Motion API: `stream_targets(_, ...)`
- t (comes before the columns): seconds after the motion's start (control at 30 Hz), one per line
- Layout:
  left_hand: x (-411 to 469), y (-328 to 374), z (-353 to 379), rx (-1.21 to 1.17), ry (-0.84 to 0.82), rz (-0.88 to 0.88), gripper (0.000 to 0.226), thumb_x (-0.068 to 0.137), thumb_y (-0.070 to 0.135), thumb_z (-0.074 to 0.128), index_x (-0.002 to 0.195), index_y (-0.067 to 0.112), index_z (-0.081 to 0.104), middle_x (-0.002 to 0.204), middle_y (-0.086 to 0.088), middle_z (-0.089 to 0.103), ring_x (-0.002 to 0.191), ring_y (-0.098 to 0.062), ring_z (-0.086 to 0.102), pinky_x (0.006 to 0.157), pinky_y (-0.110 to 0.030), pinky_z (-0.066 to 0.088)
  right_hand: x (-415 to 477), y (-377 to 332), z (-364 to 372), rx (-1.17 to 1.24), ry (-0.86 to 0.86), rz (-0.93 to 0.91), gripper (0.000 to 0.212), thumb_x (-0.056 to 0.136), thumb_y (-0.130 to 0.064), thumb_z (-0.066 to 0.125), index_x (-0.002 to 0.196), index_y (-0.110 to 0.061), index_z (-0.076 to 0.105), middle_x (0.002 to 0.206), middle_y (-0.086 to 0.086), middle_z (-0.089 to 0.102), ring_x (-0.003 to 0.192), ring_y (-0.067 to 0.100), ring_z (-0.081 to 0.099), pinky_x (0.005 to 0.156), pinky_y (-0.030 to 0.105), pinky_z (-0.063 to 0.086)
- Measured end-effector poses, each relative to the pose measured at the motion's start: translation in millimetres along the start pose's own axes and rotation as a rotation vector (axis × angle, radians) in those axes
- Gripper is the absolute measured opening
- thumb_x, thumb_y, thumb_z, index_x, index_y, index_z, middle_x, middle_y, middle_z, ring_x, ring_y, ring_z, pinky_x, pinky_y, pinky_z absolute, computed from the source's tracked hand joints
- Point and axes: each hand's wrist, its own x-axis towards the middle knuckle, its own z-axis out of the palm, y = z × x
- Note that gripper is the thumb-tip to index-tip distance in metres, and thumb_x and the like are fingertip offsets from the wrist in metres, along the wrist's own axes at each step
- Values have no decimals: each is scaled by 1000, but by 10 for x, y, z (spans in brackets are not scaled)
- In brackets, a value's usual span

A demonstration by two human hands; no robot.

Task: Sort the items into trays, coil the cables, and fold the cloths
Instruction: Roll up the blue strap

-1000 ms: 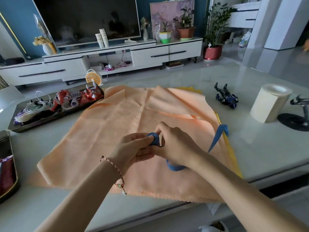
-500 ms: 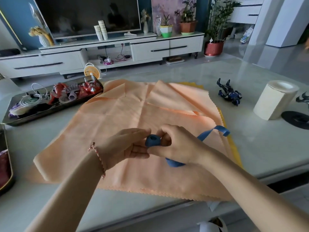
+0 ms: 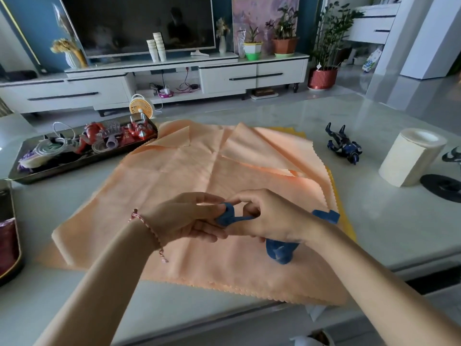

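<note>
Two hands, the left hand (image 3: 189,219) and right hand (image 3: 270,218), each pinch one blue strap (image 3: 228,216) above two stacked cloths on the desk (image 3: 374,228), an orange cloth (image 3: 189,171) over a yellow cloth (image 3: 335,181). Beyond lie two trays, a far tray (image 3: 74,169) and a near tray (image 3: 12,268), one dark toy figure (image 3: 345,149) and one paper roll (image 3: 409,161).

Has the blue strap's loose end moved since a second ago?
Yes. The loose end of the blue strap has been drawn nearer the right hand, farther from the toy figure.
</note>
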Motion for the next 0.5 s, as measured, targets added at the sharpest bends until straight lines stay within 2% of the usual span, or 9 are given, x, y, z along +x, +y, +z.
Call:
stream_targets(0.1,8,-6,-1,18,70,42,44,74,26,66,113,7,57,82,-13,73,66,-16,69,57,-24,57,15,-1,82,-68,142,-4,24,77,-33,74,93,-29,57,59,-8,59,48,3,54,52,25,46)
stream_targets(0.2,55,-90,150,-187,201,94,33,83,23,64,109,4,62,94,-15,71,70,-18,66,60,-26,58,20,16,152,-278,329,-12,34,75,-46,70,86,-27,44,64,-8,57,54,7,54,49,24,39)
stream_targets(0.3,97,-158,315,-390,203,123,23,84,16,61,103,2,64,85,-12,72,65,-16,67,58,-25,58,37,18,184,-465,400,-46,38,78,-49,65,87,-23,39,62,-8,51,54,9,50,45,22,28)
stream_targets(0.37,110,-166,335,-405,226,122,15,88,11,58,100,2,62,75,-8,71,57,-12,66,56,-24,58,39,-5,175,-467,352,-33,37,79,-47,66,93,-23,43,60,-11,47,53,7,47,46,22,26)
stream_targets(0.5,53,-94,195,-206,72,0,21,84,12,60,103,5,61,72,-7,71,55,-13,67,53,-23,56,-12,-26,59,-122,68,15,32,77,-32,73,105,-26,58,55,-9,57,48,8,54,50,24,43)
